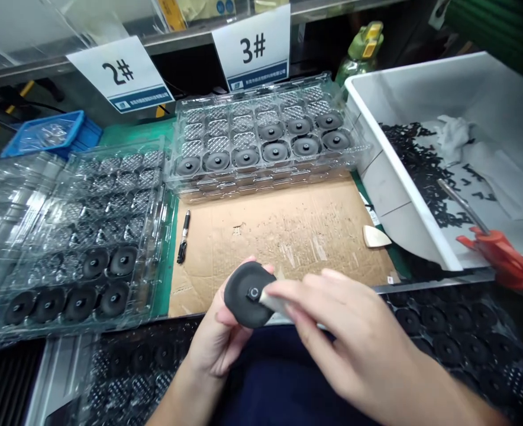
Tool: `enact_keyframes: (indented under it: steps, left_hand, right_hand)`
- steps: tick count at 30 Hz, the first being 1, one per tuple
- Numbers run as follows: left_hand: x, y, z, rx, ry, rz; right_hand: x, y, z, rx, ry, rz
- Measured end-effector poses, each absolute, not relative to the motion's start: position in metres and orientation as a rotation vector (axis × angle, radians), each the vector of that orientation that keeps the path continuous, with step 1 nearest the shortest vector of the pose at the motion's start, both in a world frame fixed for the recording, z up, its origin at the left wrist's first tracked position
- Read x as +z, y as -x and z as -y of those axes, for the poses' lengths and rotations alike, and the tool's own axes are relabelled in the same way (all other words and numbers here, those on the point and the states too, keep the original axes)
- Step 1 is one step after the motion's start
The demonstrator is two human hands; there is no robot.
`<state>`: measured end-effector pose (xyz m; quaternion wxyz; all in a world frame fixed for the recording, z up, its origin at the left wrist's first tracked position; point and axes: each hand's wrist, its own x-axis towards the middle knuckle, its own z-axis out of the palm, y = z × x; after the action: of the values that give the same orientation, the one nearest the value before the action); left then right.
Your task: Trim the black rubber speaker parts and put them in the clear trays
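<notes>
My left hand [219,334] is closed round a black round disc [244,296] with a small hub in its middle, held up just above the near edge of the bench. My right hand [345,334] pinches a small pale tool [274,303] whose tip touches the disc's hub. Both hands hover over a brown cardboard sheet [283,231] and a dark blue cloth on my lap.
A clear blister tray [261,142] with black discs stands behind the cardboard, another tray [79,248] at the left. A white bin [403,195] of small black scraps sits at the right, red-handled scissors [496,248] on its rim. A black pen [183,236] lies on the cardboard. Signs 2# and 3# stand behind.
</notes>
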<state>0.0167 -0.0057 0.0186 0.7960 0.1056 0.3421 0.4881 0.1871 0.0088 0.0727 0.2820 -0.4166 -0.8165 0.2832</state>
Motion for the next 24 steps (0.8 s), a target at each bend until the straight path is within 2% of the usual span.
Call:
enact_keyframes:
  steps: [3, 6, 8, 11, 16, 18, 21, 24]
  left_hand:
    - [0.015, -0.017, 0.007, 1.036, -0.21, -0.695]
    - [0.02, -0.018, 0.006, 1.019, -0.223, -0.682]
    - [0.024, -0.017, 0.006, 1.003, -0.24, -0.647]
    - [0.025, -0.015, 0.007, 0.983, -0.225, -0.566]
    - [0.016, -0.013, 0.008, 0.99, -0.218, -0.523]
    - [0.016, -0.015, 0.007, 0.981, -0.222, -0.526]
    - [0.019, -0.019, 0.006, 0.956, -0.24, -0.548]
    - [0.019, -0.021, 0.009, 0.959, -0.273, -0.587]
  right_hand:
    - [0.069, -0.191, -0.02, 0.539, 1.11, 2.234]
    - [0.056, -0.193, -0.039, 0.731, 0.861, 2.125]
    - [0.038, -0.197, -0.045, 0.899, 1.012, 1.902]
    - [-0.005, -0.203, -0.037, 0.914, 1.415, 1.681]
    - [-0.069, -0.207, -0.01, 0.981, 1.536, 1.809]
    - [-0.063, -0.21, -0.009, 0.992, 1.561, 1.808]
    - [-0.015, -0.21, -0.015, 0.908, 1.554, 1.743]
    - [0.041, -0.201, -0.021, 0.657, 1.146, 1.899]
